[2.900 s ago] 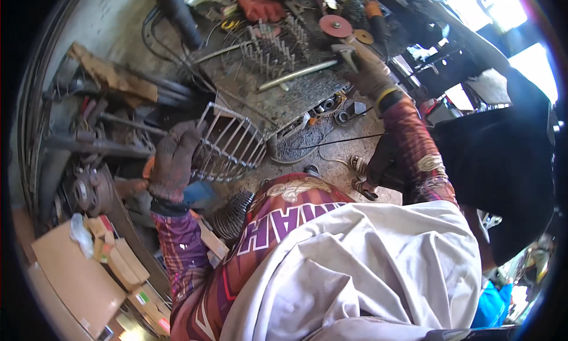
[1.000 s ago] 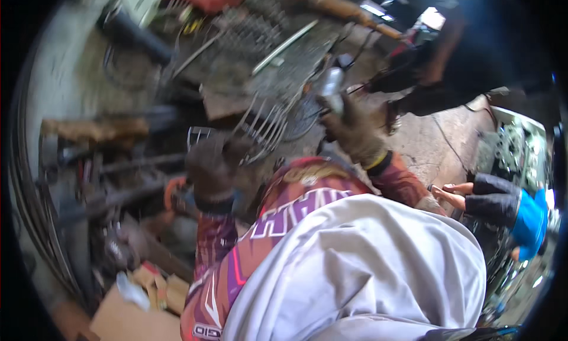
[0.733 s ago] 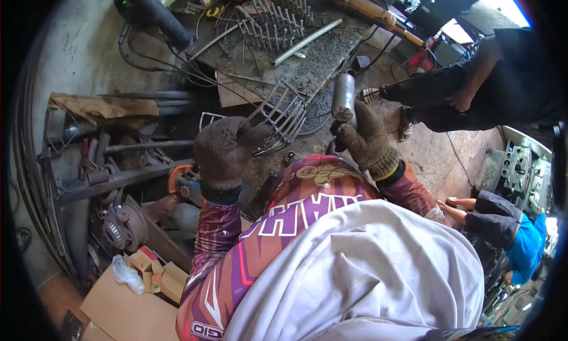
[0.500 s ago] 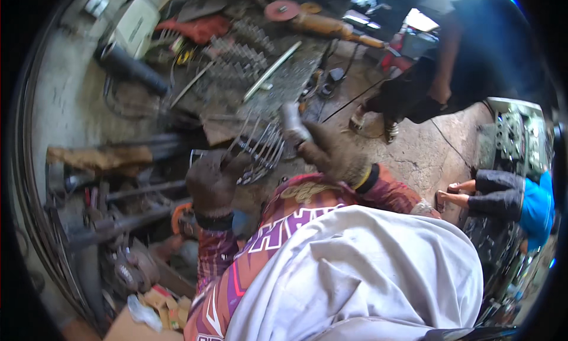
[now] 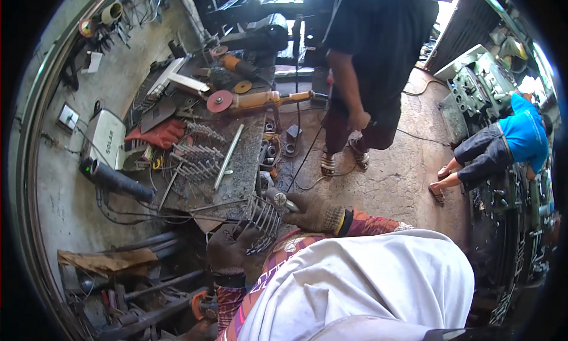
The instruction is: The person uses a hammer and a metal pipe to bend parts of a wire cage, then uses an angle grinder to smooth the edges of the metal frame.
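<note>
My left hand point(image 5: 227, 250), in a dark work glove, is closed on a small welded rack of thin metal rods point(image 5: 265, 221), just past the table's near corner. My right hand point(image 5: 319, 214), in a brown knitted glove with a yellow and black cuff, grips a grey metal tool with a blunt, rounded head point(image 5: 276, 196). That head is close to the rack's upper edge; whether they touch I cannot tell. The glove hides the rest of the tool.
On the cluttered worktable point(image 5: 239, 187) lie an angle grinder point(image 5: 254, 99), red gloves point(image 5: 160, 134), a pale metal bar point(image 5: 228, 157) and many short rods. One person point(image 5: 367, 63) stands ahead; another in blue point(image 5: 523, 134) is by machinery. Metal stock point(image 5: 148, 293) lies lower left.
The view has swung up, showing more of the bench and wall. My right hand has lowered the grey tool toward the rack. My left hand keeps its hold.
</note>
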